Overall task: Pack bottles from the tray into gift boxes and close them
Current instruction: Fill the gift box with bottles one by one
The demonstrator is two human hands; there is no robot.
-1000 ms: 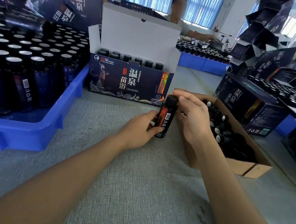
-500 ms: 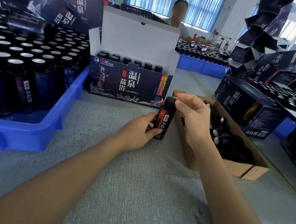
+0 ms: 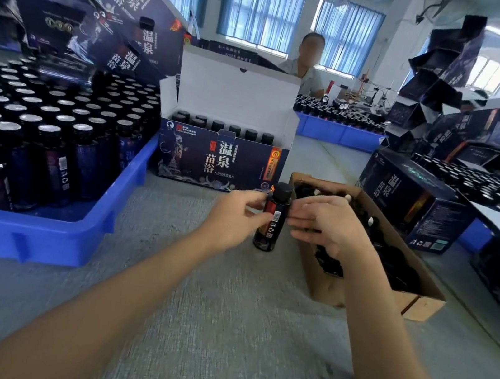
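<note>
Bottle [image 3: 270,225] stands upright on the grey tabletop [image 3: 219,332], just in front of the open gift box [image 3: 219,165] and between the two hands. The left hand [image 3: 232,217] curls round its left side and steadies it, though motion blur hides the exact finger placement. The right hand [image 3: 330,225] lies just beside its right side with fingers nearly straight, holding nothing; I cannot tell whether the fingertips touch the label. Standing the bottle on its base probably lets one hand brace it while the other works at the black cap [image 3: 281,191].

The bottle is a slim, dark, glossy cylinder with a red-orange strip and a barcode on its label. The blue tray [image 3: 37,241] on the left, of smooth moulded plastic, holds many like it packed shoulder to shoulder, with tops that shine pale under the window light. The cardboard carton [image 3: 421,301] on the right, plain brown and open-topped, holds small black pieces, likely loose caps kept within the right hand's reach.

The gift box is printed dark card with a white inside. Its lid [image 3: 237,95] stands raised, so the slots stay open from above. A row of capped bottles fills the back and the front row looks unfilled. The tabletop looks like a coarse, woven covering.
</note>
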